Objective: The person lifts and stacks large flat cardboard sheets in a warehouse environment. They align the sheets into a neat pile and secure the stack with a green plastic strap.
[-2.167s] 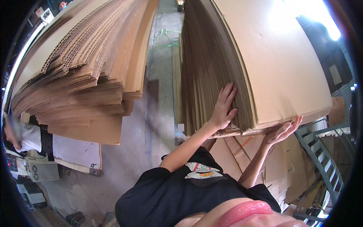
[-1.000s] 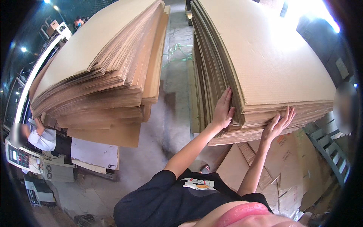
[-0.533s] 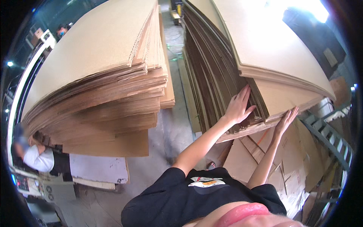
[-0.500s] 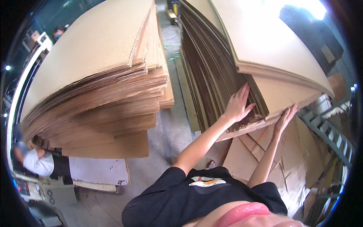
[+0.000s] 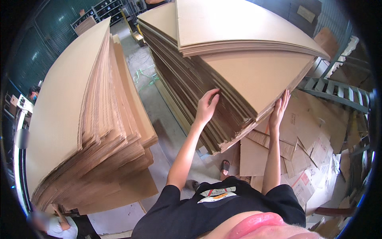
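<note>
A tall stack of large cardboard sheets stands in front of me to the right. On its top, a bundle of cardboard sheets lies turned at an angle to those under it. My left hand is at the dark left side of the stack, fingers slightly bent and apart, holding nothing; whether it touches the edges I cannot tell. Flat against the right edge of the stack, near its front corner, lies my right hand, its fingers stretched out.
Another high cardboard stack rises on the left, its edges uneven. Flattened cardboard pieces lie on the floor to my right, below metal steps. A person in a white top is at the lower left. Grey floor runs between the stacks.
The view has shifted, so both stacks appear turned. My left hand has drawn back from the top edge to the stack's left side. My right hand stays on the right edge.
</note>
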The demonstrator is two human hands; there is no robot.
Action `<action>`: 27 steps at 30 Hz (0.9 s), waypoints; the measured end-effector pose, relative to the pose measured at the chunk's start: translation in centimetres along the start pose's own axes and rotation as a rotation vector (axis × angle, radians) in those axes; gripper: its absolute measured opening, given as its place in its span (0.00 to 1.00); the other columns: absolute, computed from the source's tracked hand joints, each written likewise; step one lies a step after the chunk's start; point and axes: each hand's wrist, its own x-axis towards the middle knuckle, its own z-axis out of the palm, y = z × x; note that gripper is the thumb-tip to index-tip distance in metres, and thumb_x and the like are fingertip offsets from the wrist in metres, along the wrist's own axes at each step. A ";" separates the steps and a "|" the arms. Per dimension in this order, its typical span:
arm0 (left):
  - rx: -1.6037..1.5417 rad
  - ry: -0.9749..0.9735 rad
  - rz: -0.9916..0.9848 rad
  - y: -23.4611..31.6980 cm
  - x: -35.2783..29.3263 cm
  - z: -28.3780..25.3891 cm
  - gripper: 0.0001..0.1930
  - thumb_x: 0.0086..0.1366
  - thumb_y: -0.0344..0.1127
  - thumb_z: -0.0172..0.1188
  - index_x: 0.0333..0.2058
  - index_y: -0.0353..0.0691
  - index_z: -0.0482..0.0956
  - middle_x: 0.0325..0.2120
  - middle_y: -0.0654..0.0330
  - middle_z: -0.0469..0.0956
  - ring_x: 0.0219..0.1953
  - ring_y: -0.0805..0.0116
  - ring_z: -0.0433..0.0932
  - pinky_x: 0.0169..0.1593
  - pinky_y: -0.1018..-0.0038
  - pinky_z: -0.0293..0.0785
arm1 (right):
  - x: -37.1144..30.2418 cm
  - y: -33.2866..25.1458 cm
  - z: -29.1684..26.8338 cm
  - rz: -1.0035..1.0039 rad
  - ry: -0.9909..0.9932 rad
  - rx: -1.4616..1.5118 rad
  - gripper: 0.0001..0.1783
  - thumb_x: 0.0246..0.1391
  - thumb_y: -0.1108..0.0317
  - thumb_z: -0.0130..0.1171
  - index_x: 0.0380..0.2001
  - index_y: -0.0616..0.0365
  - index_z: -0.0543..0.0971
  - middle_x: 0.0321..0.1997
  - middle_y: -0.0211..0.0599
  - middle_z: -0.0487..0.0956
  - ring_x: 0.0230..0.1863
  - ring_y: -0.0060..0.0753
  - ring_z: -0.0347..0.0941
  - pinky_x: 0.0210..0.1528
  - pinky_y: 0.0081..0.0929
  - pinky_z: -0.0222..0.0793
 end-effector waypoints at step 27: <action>0.279 0.244 0.063 -4.1 -4.9 10.3 0.39 0.76 0.57 0.36 0.72 0.31 0.43 0.74 0.42 0.41 0.76 0.43 0.38 0.75 0.55 0.36 | -0.1 -0.3 2.2 0.040 0.177 0.189 0.41 0.68 0.38 0.30 0.71 0.60 0.59 0.78 0.45 0.52 0.80 0.52 0.36 0.78 0.55 0.32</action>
